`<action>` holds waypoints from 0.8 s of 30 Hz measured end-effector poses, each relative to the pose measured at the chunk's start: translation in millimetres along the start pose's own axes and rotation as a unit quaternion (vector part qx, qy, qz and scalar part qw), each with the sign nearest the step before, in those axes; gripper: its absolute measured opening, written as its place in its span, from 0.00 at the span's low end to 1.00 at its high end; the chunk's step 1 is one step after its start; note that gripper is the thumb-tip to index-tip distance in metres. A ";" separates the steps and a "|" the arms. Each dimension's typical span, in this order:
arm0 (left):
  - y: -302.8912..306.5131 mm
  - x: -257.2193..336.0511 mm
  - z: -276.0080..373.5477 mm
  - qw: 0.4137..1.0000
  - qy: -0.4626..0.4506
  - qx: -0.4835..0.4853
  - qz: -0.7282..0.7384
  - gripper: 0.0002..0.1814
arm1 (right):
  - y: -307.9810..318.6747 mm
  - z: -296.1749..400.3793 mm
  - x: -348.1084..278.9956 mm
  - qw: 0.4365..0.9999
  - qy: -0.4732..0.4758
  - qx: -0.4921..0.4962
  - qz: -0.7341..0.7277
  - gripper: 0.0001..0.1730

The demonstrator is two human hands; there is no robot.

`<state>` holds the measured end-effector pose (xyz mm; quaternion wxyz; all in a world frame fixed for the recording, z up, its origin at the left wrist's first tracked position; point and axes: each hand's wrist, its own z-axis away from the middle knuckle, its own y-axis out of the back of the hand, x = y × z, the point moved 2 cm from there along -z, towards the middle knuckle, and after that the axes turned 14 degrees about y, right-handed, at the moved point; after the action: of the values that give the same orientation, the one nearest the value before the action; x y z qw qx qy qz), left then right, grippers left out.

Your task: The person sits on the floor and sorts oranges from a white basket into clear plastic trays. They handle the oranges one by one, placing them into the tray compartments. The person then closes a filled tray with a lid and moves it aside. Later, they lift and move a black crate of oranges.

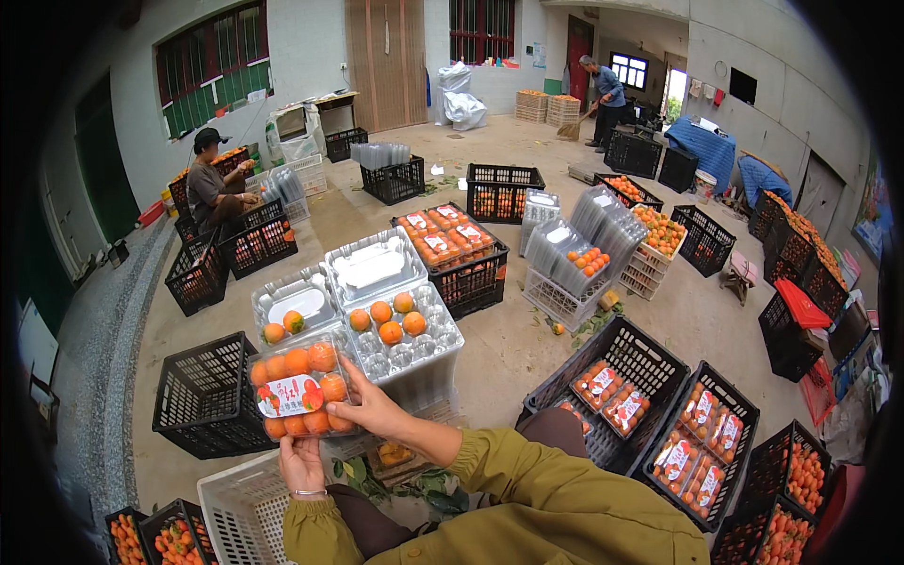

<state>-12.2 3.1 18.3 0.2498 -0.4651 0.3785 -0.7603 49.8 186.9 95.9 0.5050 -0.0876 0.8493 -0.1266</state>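
A closed clear plastic clamshell (296,388) full of orange persimmons, with a printed label on its lid, is held between both hands. My left hand (304,462) supports its lower edge from below. My right hand (374,406) grips its right side, thumb over the lid. Just beyond it, an open clamshell (402,353) on a stack holds several loose persimmons (390,332) in its moulded cups. To its left, another open clamshell (293,307) shows two persimmons, partly hidden behind the held pack.
An empty black crate (205,395) stands at the left and a white crate (247,515) below my left hand. Black crates with labelled packs (688,459) are at the right. One person (215,187) sits at the upper left; another (607,92) sweeps at the back.
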 end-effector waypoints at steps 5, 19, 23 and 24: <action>-3.1 3.4 24.2 0.990 -0.087 -0.011 -0.115 0.15 | 13.7 31.3 10.3 0.998 -0.055 -0.007 -0.021 0.41; -21.6 46.7 132.8 0.984 0.028 -0.074 -0.159 0.25 | 16.9 54.7 4.1 0.995 -0.085 -0.009 -0.041 0.32; 24.1 60.6 131.8 0.949 -0.001 -0.011 -0.314 0.21 | 1.1 50.0 1.2 0.991 -0.087 -0.093 -0.041 0.32; 27.8 59.3 135.3 0.946 -0.002 0.010 -0.323 0.20 | -0.5 48.3 -11.2 0.987 -0.105 -0.119 -0.032 0.32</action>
<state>83.6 -103.0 64.5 -0.0034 -0.5615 0.1997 -0.8030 97.7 183.3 83.3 0.5730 -0.1872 0.7973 -0.0307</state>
